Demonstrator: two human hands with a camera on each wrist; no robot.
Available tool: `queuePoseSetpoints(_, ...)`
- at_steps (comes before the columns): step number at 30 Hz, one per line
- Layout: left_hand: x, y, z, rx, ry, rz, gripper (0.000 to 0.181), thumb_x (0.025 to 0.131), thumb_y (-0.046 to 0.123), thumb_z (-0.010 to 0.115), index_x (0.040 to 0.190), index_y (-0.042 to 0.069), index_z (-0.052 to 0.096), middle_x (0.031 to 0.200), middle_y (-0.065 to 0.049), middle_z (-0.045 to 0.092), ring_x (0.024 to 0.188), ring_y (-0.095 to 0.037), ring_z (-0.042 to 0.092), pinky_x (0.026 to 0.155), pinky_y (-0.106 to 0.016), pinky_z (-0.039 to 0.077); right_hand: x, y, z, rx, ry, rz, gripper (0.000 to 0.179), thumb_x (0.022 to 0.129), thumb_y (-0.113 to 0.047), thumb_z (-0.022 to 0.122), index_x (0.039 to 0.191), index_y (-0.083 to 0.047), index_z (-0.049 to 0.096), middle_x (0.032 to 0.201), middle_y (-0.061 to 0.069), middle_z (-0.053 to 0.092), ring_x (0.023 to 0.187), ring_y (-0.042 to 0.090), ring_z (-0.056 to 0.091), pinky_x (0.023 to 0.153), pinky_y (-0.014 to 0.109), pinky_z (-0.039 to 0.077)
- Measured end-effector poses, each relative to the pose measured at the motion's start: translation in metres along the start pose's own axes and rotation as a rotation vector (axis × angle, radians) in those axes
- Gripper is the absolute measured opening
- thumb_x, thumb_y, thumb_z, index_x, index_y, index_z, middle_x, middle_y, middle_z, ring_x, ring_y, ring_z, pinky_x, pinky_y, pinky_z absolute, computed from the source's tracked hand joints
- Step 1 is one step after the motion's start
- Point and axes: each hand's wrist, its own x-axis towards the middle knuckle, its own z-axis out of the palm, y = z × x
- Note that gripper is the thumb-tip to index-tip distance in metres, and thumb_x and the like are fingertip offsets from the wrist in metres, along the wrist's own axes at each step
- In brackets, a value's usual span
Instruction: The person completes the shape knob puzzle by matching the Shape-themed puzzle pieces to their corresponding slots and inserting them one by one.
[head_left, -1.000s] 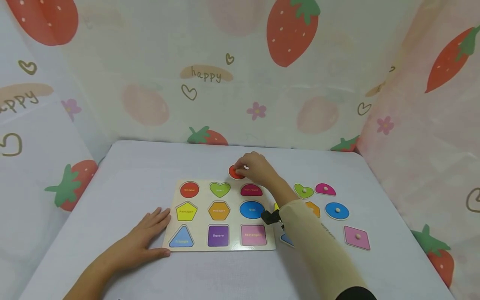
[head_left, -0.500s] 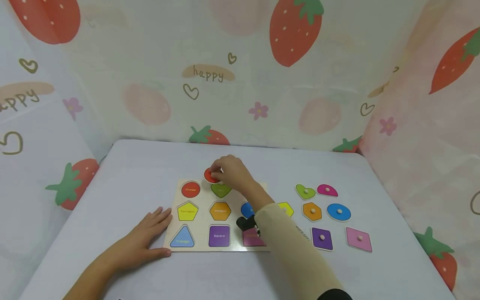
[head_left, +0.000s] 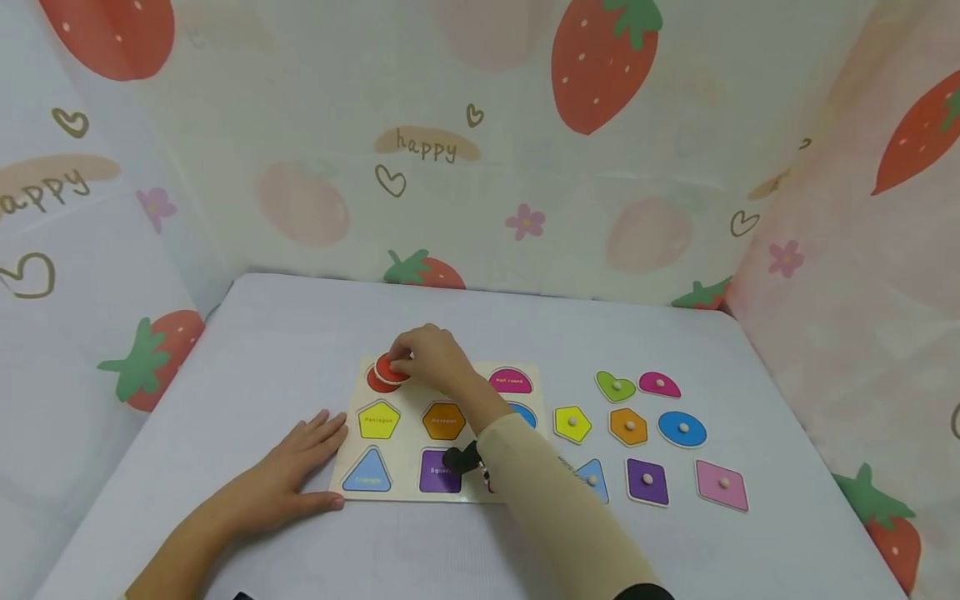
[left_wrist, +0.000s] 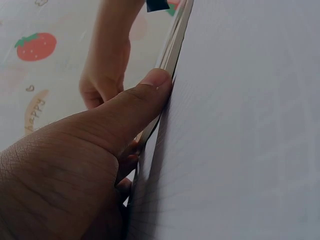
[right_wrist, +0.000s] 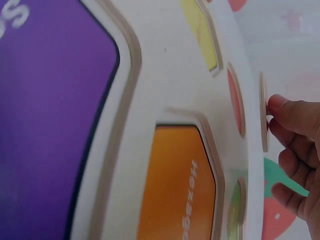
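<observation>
My right hand (head_left: 431, 358) pinches a red circular puzzle piece (head_left: 389, 369) above the top left corner of a wooden shape board (head_left: 405, 392). The piece partly covers the red circle recess (head_left: 378, 383). Seen from the right wrist, the piece (right_wrist: 263, 112) is edge-on at the thumb and finger, apart from the board (right_wrist: 165, 65). My left hand (head_left: 296, 471) rests at the board's left edge with fingers spread. Its thumb (left_wrist: 135, 102) touches the board's side in the left wrist view. My right forearm hides part of the board's right side.
Right of the board lie several knobbed pieces: a green heart (head_left: 615, 387), magenta half round (head_left: 660, 384), yellow pentagon (head_left: 572, 425), orange hexagon (head_left: 627, 427), blue oval (head_left: 682, 429), blue triangle (head_left: 594, 481), purple square (head_left: 647, 482) and pink rectangle (head_left: 722, 485). A strawberry-print sheet (head_left: 570, 183) stands behind.
My right hand has carried the red circle piece leftward along the board's back edge, to over the red circle recess. The left hand stays at the board's left edge.
</observation>
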Motion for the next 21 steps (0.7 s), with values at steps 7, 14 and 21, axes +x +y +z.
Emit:
queuePoseSetpoints(7,-0.001,-0.004,0.001,0.006,0.006,0.007,0.101,0.081,0.070,0.071,0.161,0.021,0.034,0.170,0.005,0.025,0.160,-0.028,0.010,0.126,-0.023,-0.006,0.008,-0.010,0.012,0.018,-0.009,0.027,0.014,0.096,-0.034,0.074,0.105,-0.024,0.078,0.096,-0.014,0.070,0.096,0.009,0.056,0.094,0.026,0.053)
queuePoseSetpoints(14,0.001,0.000,-0.001,0.010,-0.007,-0.011,0.101,0.082,0.068,0.072,0.162,0.020,0.033,0.170,0.005,0.023,0.160,-0.028,0.009,0.128,-0.052,0.009,0.010,-0.013,0.020,-0.001,-0.009,0.055,0.017,0.095,-0.035,0.074,0.106,-0.023,0.078,0.097,-0.012,0.071,0.094,0.010,0.057,0.096,0.028,0.052)
queuePoseSetpoints(21,0.000,0.001,-0.002,0.015,-0.012,-0.009,0.101,0.082,0.067,0.073,0.162,0.020,0.033,0.170,0.004,0.024,0.160,-0.028,0.009,0.130,-0.045,0.005,0.009,-0.014,0.027,-0.008,-0.016,0.093,0.018,0.095,-0.037,0.075,0.107,-0.024,0.079,0.096,-0.012,0.070,0.093,0.010,0.057,0.097,0.030,0.052)
